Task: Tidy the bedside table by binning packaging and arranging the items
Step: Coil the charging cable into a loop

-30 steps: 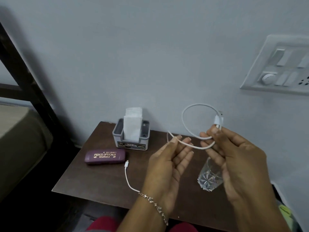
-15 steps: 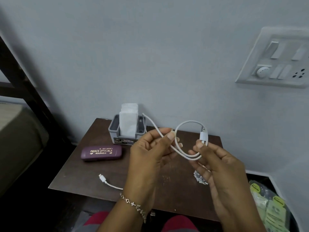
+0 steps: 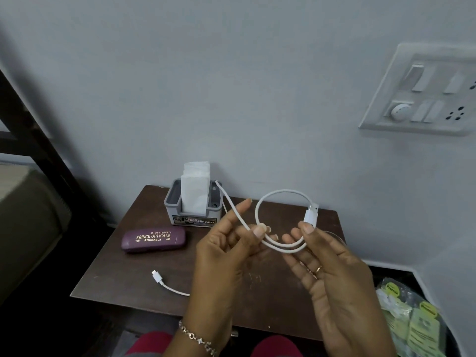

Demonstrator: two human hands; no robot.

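Thin white rubbery charging cable [image 3: 283, 192]: one loop, held above the dark brown wooden bedside table [image 3: 123, 279], with its small-plug tail lying on the top. Your left hand [image 3: 226, 253] pinches the crossing. Your right hand [image 3: 334, 274] pinches just under the USB plug. Probably light, limp and springy, so grip the crossing or the coil opens.

Left hand [image 3: 224, 253] and right hand [image 3: 334, 274] pinch looped white USB cable [image 3: 280, 193] above worktop [image 3: 123, 276]. From hands: free plug [image 3: 155, 275] at 8 o'clock, purple spectacle case [image 3: 154, 239] at 9, tissue holder [image 3: 193, 217] at 11.
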